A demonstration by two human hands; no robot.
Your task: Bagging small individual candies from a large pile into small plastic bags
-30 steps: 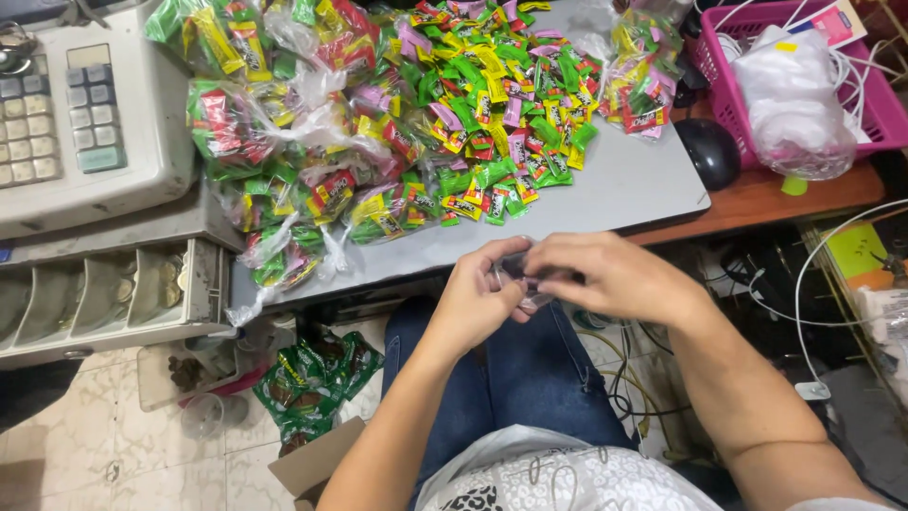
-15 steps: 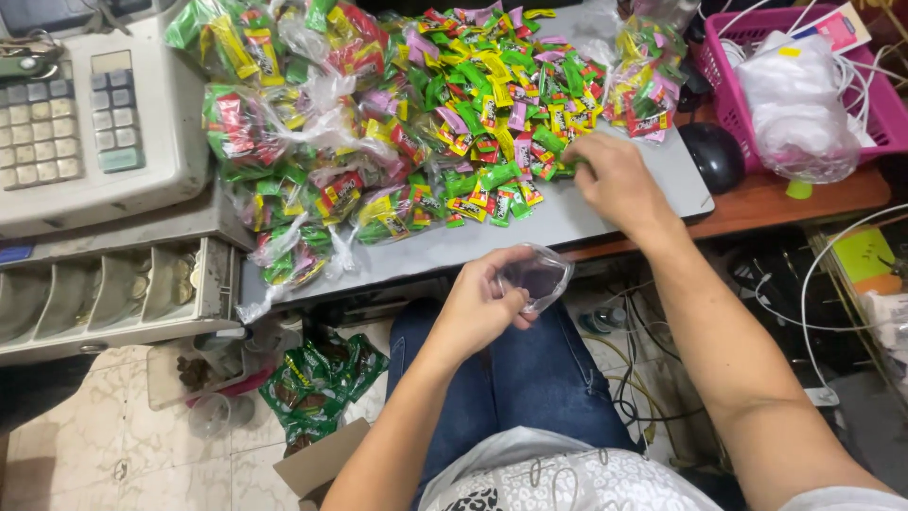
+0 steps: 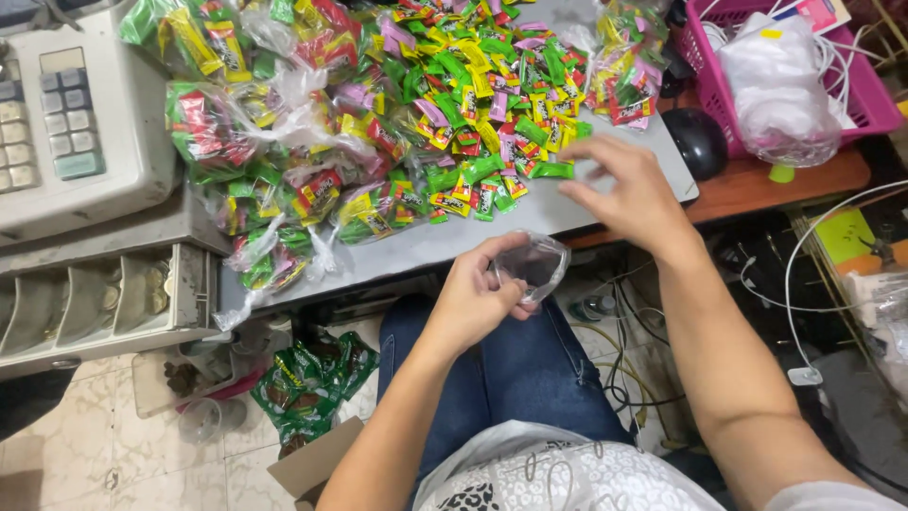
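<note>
Head view: my left hand (image 3: 478,298) is pinched shut on a small clear plastic bag (image 3: 534,265), held just below the edge of the grey tabletop (image 3: 445,241). My right hand (image 3: 629,189) hovers with fingers spread and empty over the near edge of the pile of loose wrapped candies (image 3: 473,95). I judge the bag light, limp and slippery, best gripped at its rim. The candies look small and light, easily pinched by their wrappers. Filled candy bags (image 3: 265,151) lie just beside the pile.

Bright, even overhead light; soft shadows, slight motion blur, wide-angle edges.
</note>
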